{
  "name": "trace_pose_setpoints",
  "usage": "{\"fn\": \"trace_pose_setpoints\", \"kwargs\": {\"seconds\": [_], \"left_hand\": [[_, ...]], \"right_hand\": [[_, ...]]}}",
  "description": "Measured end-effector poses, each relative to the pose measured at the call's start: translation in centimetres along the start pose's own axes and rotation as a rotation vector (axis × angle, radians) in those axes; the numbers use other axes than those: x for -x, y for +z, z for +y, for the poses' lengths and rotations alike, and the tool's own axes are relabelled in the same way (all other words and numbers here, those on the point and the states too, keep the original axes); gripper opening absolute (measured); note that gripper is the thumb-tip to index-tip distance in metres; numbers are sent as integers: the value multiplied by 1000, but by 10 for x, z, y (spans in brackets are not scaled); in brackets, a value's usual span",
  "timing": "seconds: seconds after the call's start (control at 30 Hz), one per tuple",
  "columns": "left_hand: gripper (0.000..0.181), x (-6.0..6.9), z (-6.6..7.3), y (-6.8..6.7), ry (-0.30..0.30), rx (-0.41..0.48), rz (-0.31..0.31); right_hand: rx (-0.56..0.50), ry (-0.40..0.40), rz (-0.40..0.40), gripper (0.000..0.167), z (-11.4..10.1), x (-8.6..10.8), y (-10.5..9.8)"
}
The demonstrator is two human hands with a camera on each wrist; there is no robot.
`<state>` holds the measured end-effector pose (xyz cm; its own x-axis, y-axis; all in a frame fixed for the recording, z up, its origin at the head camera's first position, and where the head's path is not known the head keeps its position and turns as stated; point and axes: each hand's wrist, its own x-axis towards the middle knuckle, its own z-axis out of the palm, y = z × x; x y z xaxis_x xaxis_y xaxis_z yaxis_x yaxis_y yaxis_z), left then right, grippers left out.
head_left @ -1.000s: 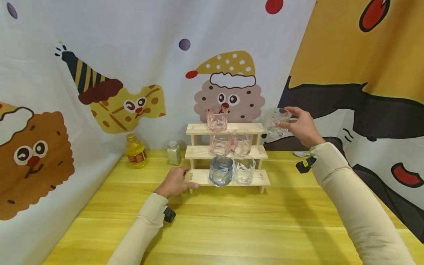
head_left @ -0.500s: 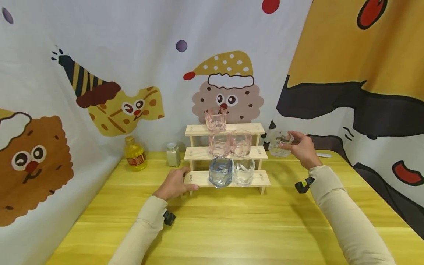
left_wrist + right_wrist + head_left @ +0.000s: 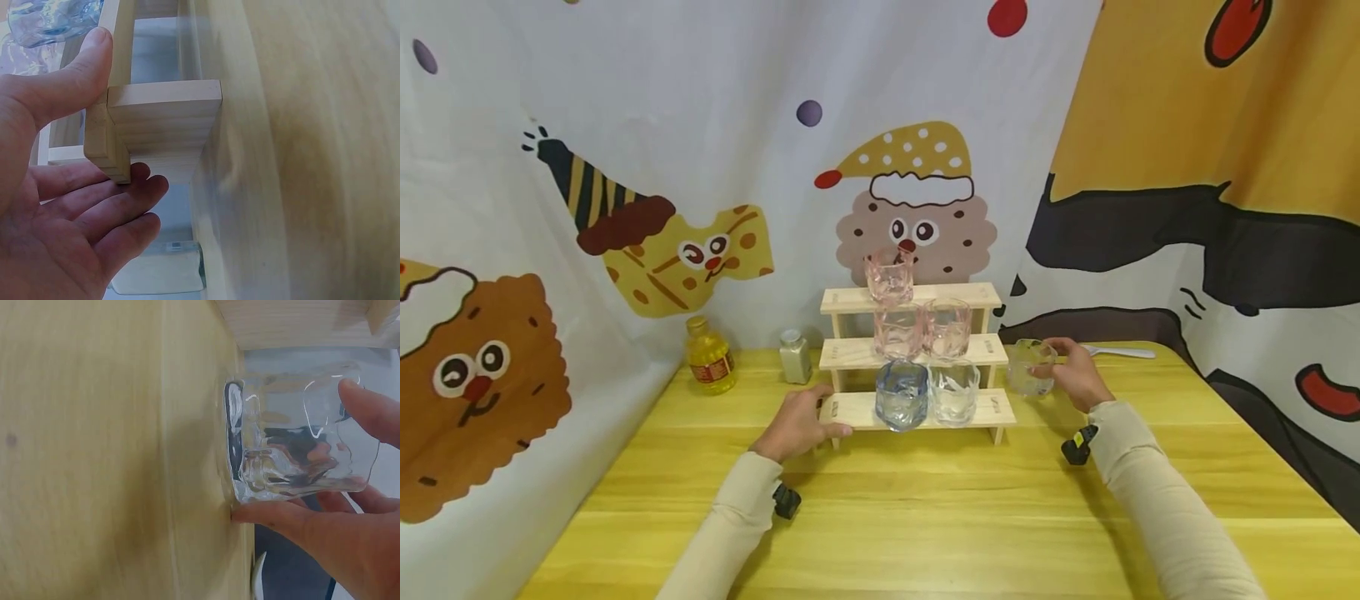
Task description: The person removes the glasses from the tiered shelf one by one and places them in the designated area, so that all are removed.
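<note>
A three-step wooden stand [image 3: 856, 408] carries several glasses. On its bottom step are a blue glass [image 3: 901, 395] and a clear glass [image 3: 953, 393]; two pink glasses [image 3: 898, 332] stand on the middle step, and one pink glass [image 3: 890, 278] on top. The left hand [image 3: 796, 423] grips the left end of the bottom step, thumb on the front edge, fingers behind it in the left wrist view. Right of the stand, the right hand [image 3: 1078, 375] holds another clear glass [image 3: 294, 437] between thumb and fingers, its base at the tabletop.
A yellow bottle [image 3: 711, 358] and a small capped jar [image 3: 794, 357] stand at the back left. Behind the right hand lies a white spoon-like utensil [image 3: 1123, 352]. A printed cloth [image 3: 700, 125] hangs along the table's back edge.
The right hand has come down with its clear glass from beside the top step to the tabletop right of the stand. The left hand keeps its grip on the bottom step.
</note>
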<state>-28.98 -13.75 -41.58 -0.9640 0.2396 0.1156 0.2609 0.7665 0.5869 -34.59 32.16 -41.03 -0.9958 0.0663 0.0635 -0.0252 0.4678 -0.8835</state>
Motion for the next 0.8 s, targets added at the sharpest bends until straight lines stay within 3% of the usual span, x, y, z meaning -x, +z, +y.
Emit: {"fn": "trace_pose_setpoints", "kwargs": {"seconds": [0.27, 0.5, 0.63, 0.8], "left_hand": [[76, 1, -3, 3, 0, 15, 2], [77, 0, 2, 0, -18, 8, 9], [75, 0, 4, 1, -26, -3, 4], [76, 0, 5, 0, -29, -16, 10]], "right_hand": [[43, -19, -35, 78, 7, 0, 2], [231, -21, -167, 92, -4, 1, -4], [281, -1, -236, 105, -24, 9, -14], [403, -78, -234, 93, -81, 15, -20]]}}
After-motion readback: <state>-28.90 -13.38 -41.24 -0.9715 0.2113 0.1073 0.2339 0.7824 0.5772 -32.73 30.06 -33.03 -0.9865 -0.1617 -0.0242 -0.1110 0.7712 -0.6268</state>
